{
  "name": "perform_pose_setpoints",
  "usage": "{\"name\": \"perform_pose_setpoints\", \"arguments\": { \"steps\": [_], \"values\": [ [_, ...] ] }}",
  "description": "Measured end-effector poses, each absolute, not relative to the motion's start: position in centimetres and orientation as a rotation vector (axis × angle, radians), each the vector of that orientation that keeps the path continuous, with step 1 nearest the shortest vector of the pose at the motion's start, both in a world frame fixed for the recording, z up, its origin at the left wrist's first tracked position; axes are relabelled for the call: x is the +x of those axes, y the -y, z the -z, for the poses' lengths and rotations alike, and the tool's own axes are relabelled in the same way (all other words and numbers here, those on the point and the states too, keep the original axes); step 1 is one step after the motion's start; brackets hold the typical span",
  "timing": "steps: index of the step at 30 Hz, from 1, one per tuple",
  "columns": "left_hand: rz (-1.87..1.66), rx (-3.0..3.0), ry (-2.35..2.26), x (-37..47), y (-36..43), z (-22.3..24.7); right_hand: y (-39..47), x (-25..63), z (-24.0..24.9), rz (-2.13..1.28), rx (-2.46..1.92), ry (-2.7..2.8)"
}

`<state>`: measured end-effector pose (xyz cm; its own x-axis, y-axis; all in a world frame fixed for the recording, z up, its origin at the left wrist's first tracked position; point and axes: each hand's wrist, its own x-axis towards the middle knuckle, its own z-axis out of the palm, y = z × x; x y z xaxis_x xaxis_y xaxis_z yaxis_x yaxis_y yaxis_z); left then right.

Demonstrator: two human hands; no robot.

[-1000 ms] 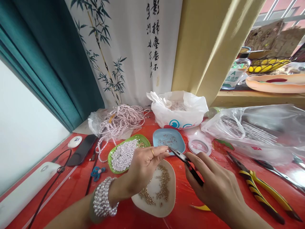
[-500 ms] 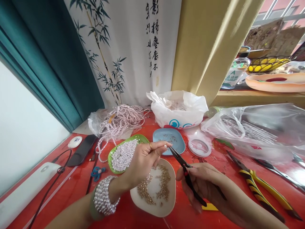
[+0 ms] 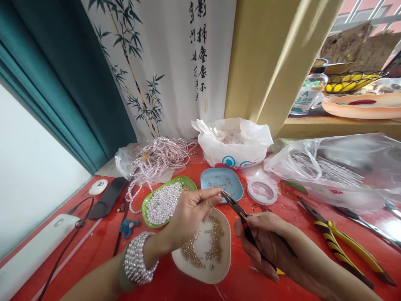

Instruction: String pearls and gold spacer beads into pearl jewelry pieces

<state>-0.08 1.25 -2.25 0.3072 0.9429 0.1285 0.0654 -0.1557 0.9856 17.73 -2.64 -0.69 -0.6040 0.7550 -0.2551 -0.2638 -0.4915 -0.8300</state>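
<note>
My left hand point(image 3: 191, 209) is closed in a pinch, thumb against forefinger, above the trays. The white bead seen there a moment ago is now hidden by the fingertips. In my right hand point(image 3: 269, 238) are black-handled needle-nose pliers point(image 3: 233, 203), their jaws meeting the left fingertips. Whether the jaws grip anything is too small to tell. Below lies a cream tray point(image 3: 200, 274) of small gold beads point(image 3: 216, 238). A green tray point(image 3: 145, 209) heaped with white pearl beads point(image 3: 164, 202) sits to its left. Behind the pliers, a blue tray point(image 3: 208, 175) holds thin metal pieces.
Strung pink pearls point(image 3: 163, 154) lie at the back left, beside a white plastic bag point(image 3: 234, 146). A clear spool point(image 3: 262, 193) and a clear bag point(image 3: 328, 171) are to the right. Yellow-and-black pliers point(image 3: 341, 246) and scissors point(image 3: 366, 225) lie on the right.
My right hand has turned slightly, tilting the plier handles, while the jaws stay at the left fingertips. The white bead has gone out of sight behind my left fingers.
</note>
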Motion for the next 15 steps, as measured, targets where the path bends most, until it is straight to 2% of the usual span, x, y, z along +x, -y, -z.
{"name": "perform_pose_setpoints", "arguments": {
  "steps": [10, 15],
  "values": [
    [-1.073, 1.679, -1.012, -0.4, -0.8, 1.5, 2.3, 18.4, 0.6, -2.006, -0.959, 1.134],
    [-1.073, 1.8, -1.052, -0.6, -0.7, 1.1, 2.3, 18.9, 0.9, -1.827, -1.069, 1.352]
  ]
}}
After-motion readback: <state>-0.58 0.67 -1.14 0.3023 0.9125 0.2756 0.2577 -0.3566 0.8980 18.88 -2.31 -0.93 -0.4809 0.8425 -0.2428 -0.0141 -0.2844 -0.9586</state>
